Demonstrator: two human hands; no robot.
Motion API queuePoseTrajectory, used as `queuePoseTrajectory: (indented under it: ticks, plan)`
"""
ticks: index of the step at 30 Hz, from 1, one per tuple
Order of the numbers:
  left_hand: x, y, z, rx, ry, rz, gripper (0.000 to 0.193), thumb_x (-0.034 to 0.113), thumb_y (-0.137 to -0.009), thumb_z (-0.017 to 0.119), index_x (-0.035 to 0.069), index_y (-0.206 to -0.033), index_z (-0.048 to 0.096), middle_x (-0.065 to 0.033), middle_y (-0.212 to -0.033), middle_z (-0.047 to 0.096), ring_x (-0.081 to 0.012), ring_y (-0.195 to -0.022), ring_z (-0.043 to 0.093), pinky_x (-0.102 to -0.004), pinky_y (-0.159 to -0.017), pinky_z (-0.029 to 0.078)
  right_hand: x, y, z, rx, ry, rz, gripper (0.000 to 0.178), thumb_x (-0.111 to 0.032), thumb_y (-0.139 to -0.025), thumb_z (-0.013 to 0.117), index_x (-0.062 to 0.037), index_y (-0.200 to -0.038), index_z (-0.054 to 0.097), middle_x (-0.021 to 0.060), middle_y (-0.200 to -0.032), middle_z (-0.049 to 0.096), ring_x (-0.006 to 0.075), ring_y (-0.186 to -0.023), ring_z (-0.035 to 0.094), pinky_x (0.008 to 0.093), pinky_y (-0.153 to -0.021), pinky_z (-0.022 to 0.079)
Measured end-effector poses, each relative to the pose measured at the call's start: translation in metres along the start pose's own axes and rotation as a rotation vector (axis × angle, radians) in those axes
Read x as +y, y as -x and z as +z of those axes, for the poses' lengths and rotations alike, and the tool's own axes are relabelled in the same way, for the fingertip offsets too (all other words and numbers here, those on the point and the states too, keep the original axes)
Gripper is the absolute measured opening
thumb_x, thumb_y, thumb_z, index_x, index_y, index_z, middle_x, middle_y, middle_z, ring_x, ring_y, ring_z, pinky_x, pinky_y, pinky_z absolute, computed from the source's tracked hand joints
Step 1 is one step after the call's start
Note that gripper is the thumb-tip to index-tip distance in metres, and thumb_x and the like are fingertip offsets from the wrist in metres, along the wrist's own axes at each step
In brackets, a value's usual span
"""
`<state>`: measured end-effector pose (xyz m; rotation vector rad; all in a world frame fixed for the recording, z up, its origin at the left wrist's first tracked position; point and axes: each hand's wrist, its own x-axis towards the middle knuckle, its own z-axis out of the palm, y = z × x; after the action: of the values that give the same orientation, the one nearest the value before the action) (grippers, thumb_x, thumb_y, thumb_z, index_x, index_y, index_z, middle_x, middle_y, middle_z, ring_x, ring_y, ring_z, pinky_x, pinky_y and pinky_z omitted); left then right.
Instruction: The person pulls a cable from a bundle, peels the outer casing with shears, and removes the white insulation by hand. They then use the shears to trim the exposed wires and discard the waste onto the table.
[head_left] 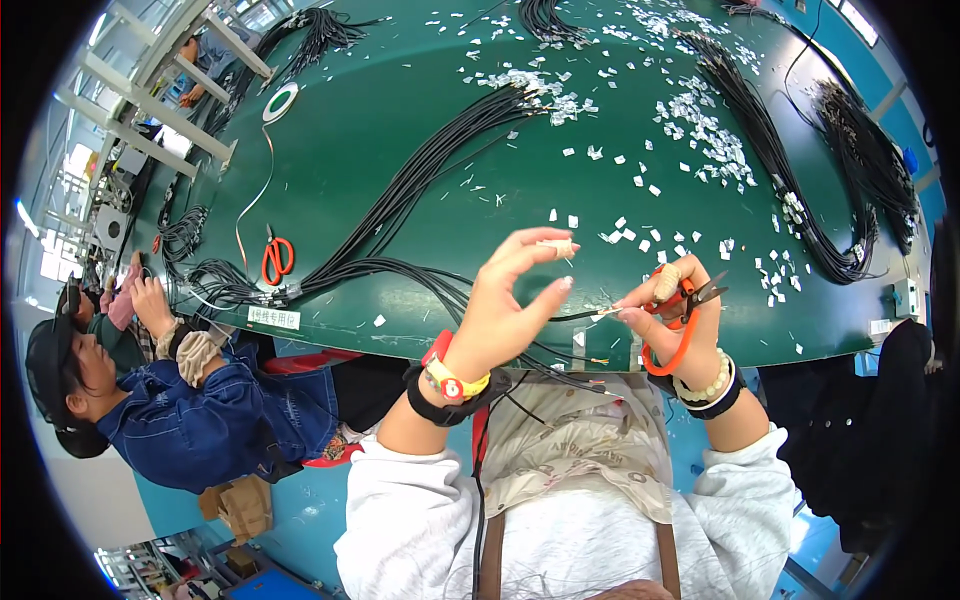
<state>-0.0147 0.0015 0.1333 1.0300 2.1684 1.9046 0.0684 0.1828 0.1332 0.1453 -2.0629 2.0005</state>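
Note:
My right hand (697,330) is closed round orange-handled scissors (684,345), with their dark blades pointing away to the right. Between its thumb and forefinger is the stripped end of a black cable (575,317). My left hand (505,305) is just left of that end, empty, with thumb and fingers spread. Beige tape wraps fingertips on both hands. Under my left wrist a bundle of black cables (400,265) runs in from the left, and a few loose ends with bare wires (598,360) hang over the table edge above my apron (580,440).
Scraps of white film (710,140) litter the green table (330,180). More cable bundles (760,130) lie at the right. Another pair of orange scissors (278,260) and a tape roll (281,102) lie on the left. A co-worker in a denim jacket (220,420) sits close on my left.

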Motion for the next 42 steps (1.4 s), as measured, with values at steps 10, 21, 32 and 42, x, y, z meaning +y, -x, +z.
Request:
queuePoseTrajectory:
  ticks: [10,21,32,42]
  plan:
    - [0.004,0.012,0.006,-0.163,0.007,0.122,0.013,-0.003,-0.073,0.063,-0.001,-0.086,0.062,-0.0121,-0.081,0.063,-0.0195,-0.069,0.062,-0.0282,-0.062,0.050,-0.003,-0.003,0.011,-0.013,-0.042,-0.038,0.036,0.008,-0.071,0.064,-0.0081,-0.083,0.034,0.0127,-0.072,0.061,0.0131,-0.068,0.060,0.0228,-0.060,0.048]
    - [-0.002,0.027,0.015,0.066,0.293,0.092,0.003,-0.003,-0.080,0.056,-0.006,-0.079,0.056,-0.0170,-0.087,0.059,-0.0161,-0.067,0.061,-0.0242,-0.059,0.052,-0.009,-0.005,0.022,-0.051,-0.100,-0.082,0.036,0.002,-0.071,0.067,-0.0084,-0.083,0.035,0.0138,-0.077,0.061,0.0139,-0.070,0.059,0.0234,-0.062,0.046]
    - [-0.004,0.030,0.021,0.157,0.404,0.046,0.005,0.003,-0.085,0.049,-0.002,-0.086,0.049,-0.0130,-0.089,0.053,-0.0125,-0.061,0.055,-0.0222,-0.053,0.048,-0.030,0.010,-0.002,-0.066,0.378,-0.135,0.048,-0.025,-0.070,0.073,-0.0039,-0.099,0.041,0.0138,-0.095,0.060,0.0161,-0.079,0.058,0.0289,-0.064,0.045]
    - [-0.004,0.028,0.022,0.125,0.476,0.009,0.008,0.003,-0.084,0.051,0.000,-0.091,0.048,-0.0099,-0.087,0.051,-0.0103,-0.059,0.050,-0.0207,-0.051,0.043,0.021,-0.024,-0.009,-0.010,0.366,-0.094,0.021,0.007,-0.074,0.059,-0.0014,-0.089,0.047,0.0083,-0.081,0.061,0.0117,-0.072,0.060,0.0189,-0.058,0.043]
